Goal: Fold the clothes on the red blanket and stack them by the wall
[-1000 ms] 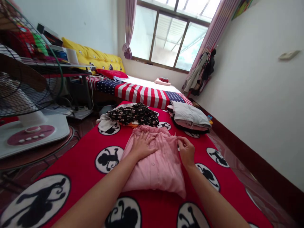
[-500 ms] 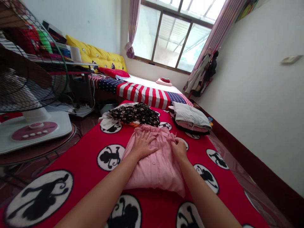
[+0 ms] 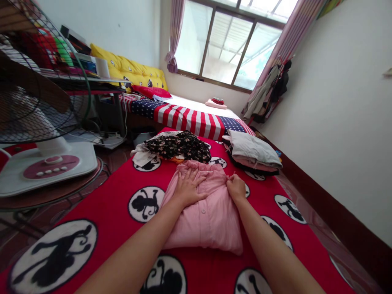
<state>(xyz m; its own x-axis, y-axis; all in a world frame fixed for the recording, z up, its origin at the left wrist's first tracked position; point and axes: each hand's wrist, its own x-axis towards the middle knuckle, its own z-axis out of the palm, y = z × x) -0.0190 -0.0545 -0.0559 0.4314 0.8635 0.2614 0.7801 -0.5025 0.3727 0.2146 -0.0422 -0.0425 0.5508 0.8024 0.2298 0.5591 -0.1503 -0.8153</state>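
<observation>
Two hands (image 3: pixel 189 188) (image 3: pixel 236 188) — one pink shirt (image 3: pixel 203 216).

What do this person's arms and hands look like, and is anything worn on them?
Both are bare. The left hand and right hand wear no gloves, and the left forearm and right forearm show no sleeves, watch or bracelet as far as they stay in view. Whether there are any rings is too small to tell.
</observation>
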